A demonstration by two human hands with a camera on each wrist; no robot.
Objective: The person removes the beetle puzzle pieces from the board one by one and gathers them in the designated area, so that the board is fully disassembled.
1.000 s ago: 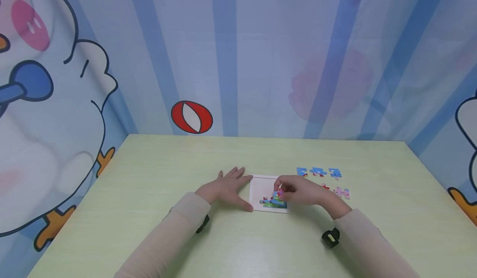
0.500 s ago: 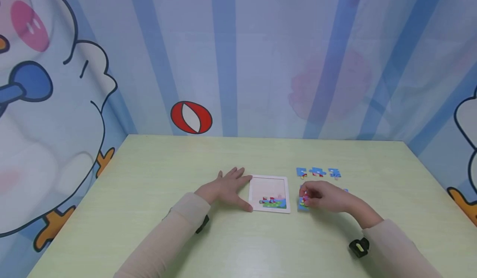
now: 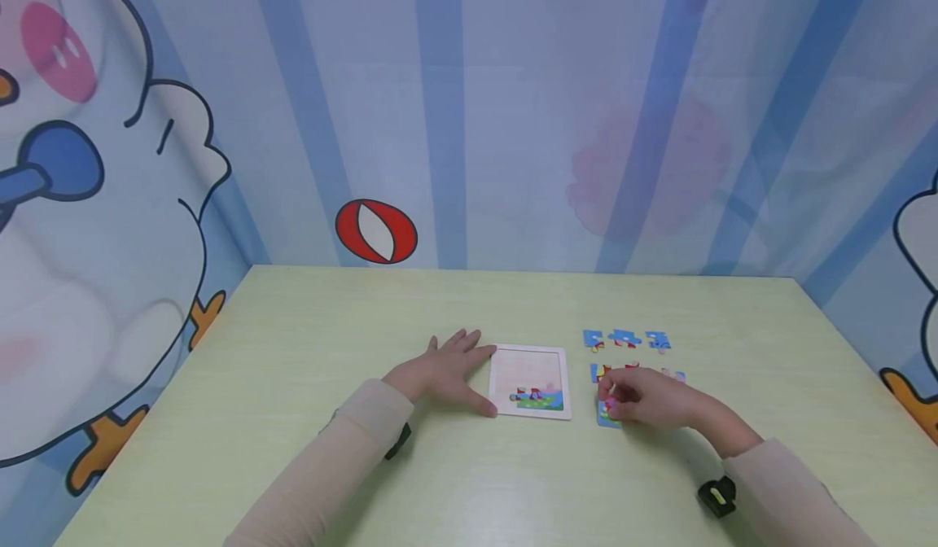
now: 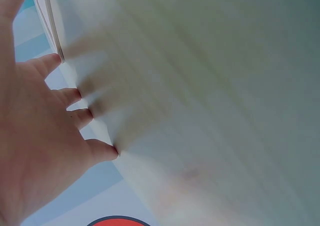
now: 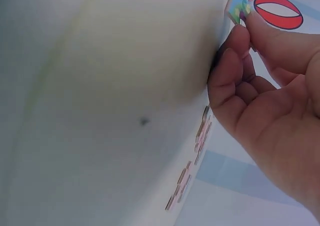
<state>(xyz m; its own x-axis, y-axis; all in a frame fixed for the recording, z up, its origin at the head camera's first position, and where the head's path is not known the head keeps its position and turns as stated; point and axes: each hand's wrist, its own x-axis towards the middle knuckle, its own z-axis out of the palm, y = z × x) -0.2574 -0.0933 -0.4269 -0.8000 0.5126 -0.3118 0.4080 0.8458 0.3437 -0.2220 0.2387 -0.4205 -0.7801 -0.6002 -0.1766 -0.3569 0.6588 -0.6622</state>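
My right hand (image 3: 648, 396) pinches a colourful puzzle piece (image 3: 608, 413) between thumb and fingers, low over the table right of the puzzle frame. The right wrist view shows the same puzzle piece (image 5: 237, 7) tilted at the fingertips, with its blue and green face partly covered by the thumb. My left hand (image 3: 447, 372) is spread flat on the table, its thumb and index finger at the left corners of the white puzzle frame (image 3: 567, 368). Joined pieces (image 3: 541, 400) with a green and blue picture lie along the frame's lower right; the rest of its bed is bare.
Behind my right hand, a back row of loose pieces (image 3: 624, 339) lies on the pale table (image 3: 330, 327). A nearer row, including a piece (image 3: 599, 373) at its left end, is partly hidden by the hand. A patterned curtain (image 3: 506, 124) stands behind the table.
My right hand has moved from over the frame to the right, carrying the puzzle piece, then slightly nearer to me. The left hand and the frame have stayed put.
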